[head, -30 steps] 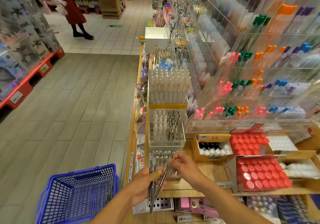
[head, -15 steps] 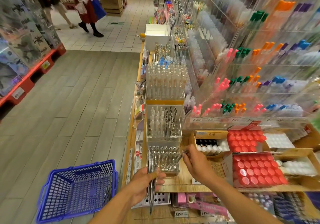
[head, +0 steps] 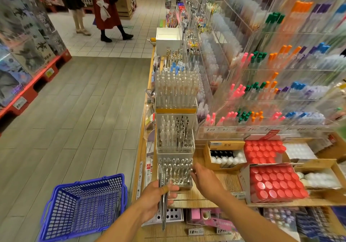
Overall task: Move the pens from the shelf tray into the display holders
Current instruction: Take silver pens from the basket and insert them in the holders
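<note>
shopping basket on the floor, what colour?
Blue-violet plastic mesh, seen in the head view: the basket sits on the grey floor left of the shelf.

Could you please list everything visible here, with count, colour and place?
Pen bundle: several, silvery, in the left hand.
Nearest display holder: one, clear, shelf edge, mostly filled.
Middle holder: one, clear, behind it, partly filled.
Far holder: one, clear, yellow base, full.
Shopping basket: one, blue, on the floor at left.
Red-capped boxes: two, on the shelf at right.
Marker racks: tiered, clear, multicoloured caps.
Shoppers: two, far aisle.
Left hand: grips the bundle.
Right hand: at the nearest holder's right edge.
</note>
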